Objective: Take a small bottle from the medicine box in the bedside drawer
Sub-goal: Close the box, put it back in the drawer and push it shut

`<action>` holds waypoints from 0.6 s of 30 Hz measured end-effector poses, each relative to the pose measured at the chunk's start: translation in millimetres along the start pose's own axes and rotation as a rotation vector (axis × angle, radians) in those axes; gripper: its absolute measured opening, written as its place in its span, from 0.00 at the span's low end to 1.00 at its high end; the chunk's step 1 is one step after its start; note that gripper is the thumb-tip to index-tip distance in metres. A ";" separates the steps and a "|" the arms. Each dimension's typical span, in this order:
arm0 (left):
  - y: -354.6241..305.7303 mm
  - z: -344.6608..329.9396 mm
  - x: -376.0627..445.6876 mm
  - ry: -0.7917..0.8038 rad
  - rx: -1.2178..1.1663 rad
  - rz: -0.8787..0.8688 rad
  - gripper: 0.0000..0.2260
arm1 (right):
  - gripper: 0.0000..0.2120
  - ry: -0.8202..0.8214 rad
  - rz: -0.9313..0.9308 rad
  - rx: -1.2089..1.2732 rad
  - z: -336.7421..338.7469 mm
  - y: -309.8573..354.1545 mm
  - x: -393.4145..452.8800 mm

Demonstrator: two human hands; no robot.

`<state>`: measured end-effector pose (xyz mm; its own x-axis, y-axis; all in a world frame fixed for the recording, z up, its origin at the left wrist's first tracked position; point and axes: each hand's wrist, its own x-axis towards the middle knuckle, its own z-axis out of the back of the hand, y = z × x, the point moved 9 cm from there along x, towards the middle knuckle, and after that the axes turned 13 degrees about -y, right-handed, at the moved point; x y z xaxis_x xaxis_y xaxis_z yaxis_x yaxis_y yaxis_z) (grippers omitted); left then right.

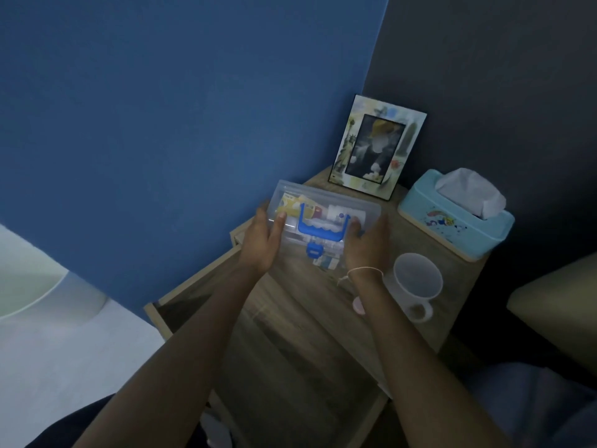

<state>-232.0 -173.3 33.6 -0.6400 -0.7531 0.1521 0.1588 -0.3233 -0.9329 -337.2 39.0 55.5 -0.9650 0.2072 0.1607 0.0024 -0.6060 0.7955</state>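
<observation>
A clear plastic medicine box with a blue handle and a blue latch is held over the top of the wooden bedside table. My left hand grips its left end and my right hand grips its right end. The lid is shut. Through the plastic I see yellow and white packets and a white shape that may be a small bottle; I cannot tell for sure. The bedside drawer stands pulled out below my forearms.
A photo frame leans at the back of the table. A light blue tissue box sits at the right, and a clear plastic mug stands in front of it. Blue wall to the left, bedding at the far right.
</observation>
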 end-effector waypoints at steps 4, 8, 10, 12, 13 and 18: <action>0.0 1.5 1.1 -0.019 -0.026 0.031 0.19 | 0.23 -0.017 -0.028 0.064 1.3 3.0 1.6; -0.8 10.6 -0.7 -0.026 -0.019 0.080 0.20 | 0.20 0.062 -0.098 0.091 5.7 6.7 0.6; 0.9 24.6 -5.4 -0.039 -0.019 0.120 0.20 | 0.16 0.146 -0.120 0.125 5.7 9.3 -9.2; -0.1 43.8 -12.7 -0.057 -0.030 0.135 0.18 | 0.16 0.202 -0.086 0.117 10.1 16.3 -24.9; -1.5 55.6 -17.6 -0.071 -0.043 0.141 0.17 | 0.17 0.226 -0.061 0.123 13.5 20.2 -34.5; -7.3 114.7 -43.6 -0.119 -0.085 0.185 0.15 | 0.17 0.309 0.064 0.147 38.2 40.5 -88.1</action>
<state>-119.1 -203.8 71.2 -0.5123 -0.8588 0.0086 0.1980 -0.1278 -0.9718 -242.1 25.6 95.9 -0.9954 -0.0841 0.0467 0.0820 -0.4883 0.8688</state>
